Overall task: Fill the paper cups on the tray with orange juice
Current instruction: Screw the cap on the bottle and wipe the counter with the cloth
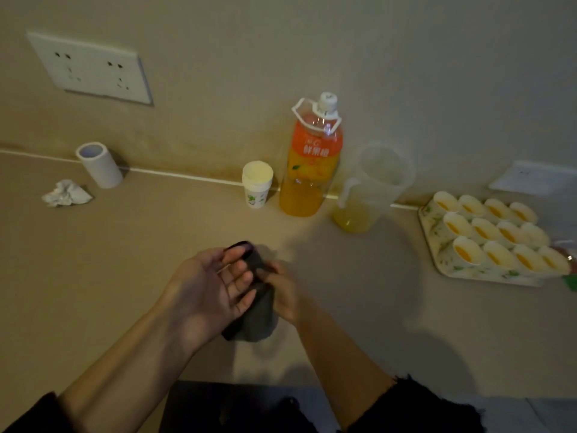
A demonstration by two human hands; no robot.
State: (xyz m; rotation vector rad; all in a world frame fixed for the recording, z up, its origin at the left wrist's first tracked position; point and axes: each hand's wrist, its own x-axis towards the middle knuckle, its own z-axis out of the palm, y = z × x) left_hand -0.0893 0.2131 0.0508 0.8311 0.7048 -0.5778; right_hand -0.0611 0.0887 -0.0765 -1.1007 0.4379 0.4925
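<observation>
head view, bottle (312, 164) labelled 鲜果橙, right grip (284, 292) holds dark cloth (259, 317)

Home-like room: beige counter (125, 245) against wall, double wall socket (90, 68), tissue roll (100, 165).

**What sits on my surface**

Near the wall, my beige surface (140, 245) holds a white roll (99, 165), a crumpled tissue (66, 193) beside it, a paper cup (257, 184), the orange juice bottle (310, 164), a clear pitcher (368, 189), and, at my right, the tray (431, 242).
</observation>
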